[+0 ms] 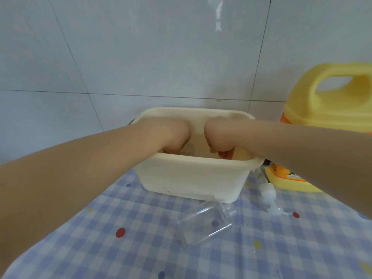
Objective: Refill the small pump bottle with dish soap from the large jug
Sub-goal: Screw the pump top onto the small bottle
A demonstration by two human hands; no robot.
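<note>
The left hand reaches down into the cream plastic tub, which stands on the checked tablecloth close to the tiled wall. Its fingers are hidden below the near rim of the tub, so I cannot tell if they are straight, curled or holding something. The right hand is also inside the tub, just beside the left one. Its fingers are curled downward, and some fingertips show at the rim, but what they hold, if anything, is hidden, so I cannot tell this either.

In front of the tub, the small clear bottle lies on its side on the cloth, with no cap on it, and it looks empty. To its right the pump head with its tube lies apart from the bottle, near the corner of the tub. Further right, behind the right forearm, the large yellow jug stands upright against the wall; its cap is not visible.

I judge that the refill has not begun: the bottle is open and prepared, but both hands are busy in the tub, perhaps washing or searching. The next move calls for taking the hands out, setting the bottle upright, then lifting the jug by its handle and pouring slowly into the narrow neck.
</note>
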